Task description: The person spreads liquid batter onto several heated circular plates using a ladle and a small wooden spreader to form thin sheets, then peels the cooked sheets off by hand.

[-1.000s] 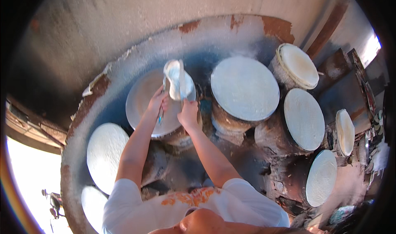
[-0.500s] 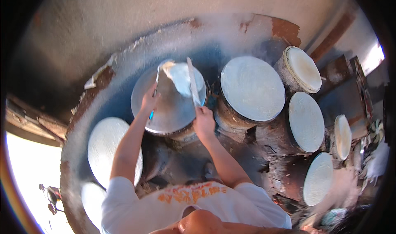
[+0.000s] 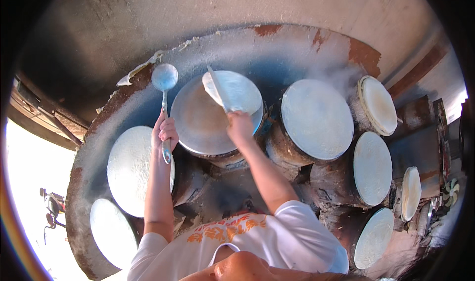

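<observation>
Head view: left fingers grip white-coated ladle; right fingers clasp blade over rounded white batter.

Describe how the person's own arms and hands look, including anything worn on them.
The left hand and right hand are bare, with no gloves visible. Both forearms are uncovered, and no watch or bracelet can be made out. The short sleeves are plain white, part of a white shirt with an orange print on the chest.
</observation>
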Demonstrator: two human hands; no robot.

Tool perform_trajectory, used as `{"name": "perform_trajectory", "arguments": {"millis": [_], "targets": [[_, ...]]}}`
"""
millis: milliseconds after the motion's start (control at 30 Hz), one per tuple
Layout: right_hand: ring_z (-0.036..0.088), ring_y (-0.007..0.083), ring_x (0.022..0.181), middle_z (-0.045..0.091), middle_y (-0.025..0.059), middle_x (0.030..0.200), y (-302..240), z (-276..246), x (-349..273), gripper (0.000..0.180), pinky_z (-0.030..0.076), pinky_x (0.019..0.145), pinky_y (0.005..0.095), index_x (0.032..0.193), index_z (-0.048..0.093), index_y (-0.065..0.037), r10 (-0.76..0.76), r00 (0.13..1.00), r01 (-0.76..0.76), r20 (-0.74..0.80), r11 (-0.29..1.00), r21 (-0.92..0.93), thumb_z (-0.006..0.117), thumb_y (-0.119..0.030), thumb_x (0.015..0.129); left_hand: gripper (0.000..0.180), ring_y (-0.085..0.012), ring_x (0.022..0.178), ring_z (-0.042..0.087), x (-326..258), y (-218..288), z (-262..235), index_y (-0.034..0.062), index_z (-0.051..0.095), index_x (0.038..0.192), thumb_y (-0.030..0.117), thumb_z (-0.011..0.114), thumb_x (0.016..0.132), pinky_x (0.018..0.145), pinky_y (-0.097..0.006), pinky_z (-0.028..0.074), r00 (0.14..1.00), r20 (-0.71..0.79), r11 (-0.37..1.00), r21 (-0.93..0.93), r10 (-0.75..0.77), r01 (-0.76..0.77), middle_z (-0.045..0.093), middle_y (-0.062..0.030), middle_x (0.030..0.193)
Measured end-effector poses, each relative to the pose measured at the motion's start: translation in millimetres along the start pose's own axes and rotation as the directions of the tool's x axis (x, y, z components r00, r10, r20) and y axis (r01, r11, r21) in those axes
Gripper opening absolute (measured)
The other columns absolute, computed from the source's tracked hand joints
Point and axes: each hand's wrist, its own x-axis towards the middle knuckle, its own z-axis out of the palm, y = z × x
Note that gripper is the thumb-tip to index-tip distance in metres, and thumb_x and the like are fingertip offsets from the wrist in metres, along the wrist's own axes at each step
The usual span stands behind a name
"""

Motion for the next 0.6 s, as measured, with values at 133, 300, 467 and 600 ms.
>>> {"name": "perform_trajectory", "arguments": {"millis": [133,300,467,600], "targets": [[0.056,0.0304,0.096,0.062,0.0059,0.1,53,-37,-11,0.031,0.05,0.08,0.038,0.096,0.068,-0.01,0.062,0.987,-0.077,-0.15,0.993,-0.09,0.062,-0.005,0.066,0.038,-0.0065,0.038,0.032,-3,-22,18,0.0065,0.041,0.071,0.029,0.038,0.1,0.033,-0.02,0.03,0.989,0.129,0.997,-0.011,0.071,-0.07,0.032,0.0024,0.055],[0.057,0.0319,0.09,0.062,0.0082,0.096,56,-4,19,0.024,0.05,0.077,0.0401,0.09,0.066,-0.009,-0.083,0.996,0.082,0.032,0.996,0.021,0.06,-0.004,0.067,0.024,-0.0053,0.04,0.031,5,-43,12,0.0079,0.05,0.088,0.026,0.039,0.1,0.034,-0.019,0.029,0.968,0.149,0.977,0.036,0.201,-0.209,0.032,0.003,0.059],[0.056,0.0308,0.093,0.059,0.0105,0.098,38,3,39,0.025,0.05,0.079,0.0414,0.095,0.063,-0.008,-0.225,0.953,0.205,0.205,0.972,0.111,0.059,-0.005,0.071,0.022,-0.0049,0.043,0.032,11,-70,15,0.0141,0.053,0.116,0.02,0.039,0.1,0.035,-0.019,0.029,0.917,0.217,0.931,0.07,0.336,-0.357,0.032,0.0024,0.063],[0.056,0.0308,0.088,0.062,0.0069,0.093,46,-7,41,0.02,0.049,0.078,0.0398,0.087,0.065,-0.008,-0.396,0.899,0.353,0.187,0.908,0.224,0.06,-0.003,0.068,0.032,-0.0063,0.041,0.032,15,-101,27,0.0071,0.042,0.076,0.026,0.036,0.101,0.036,-0.021,0.029,0.881,0.164,0.889,0.042,0.444,-0.456,0.03,0.0029,0.057]]}}
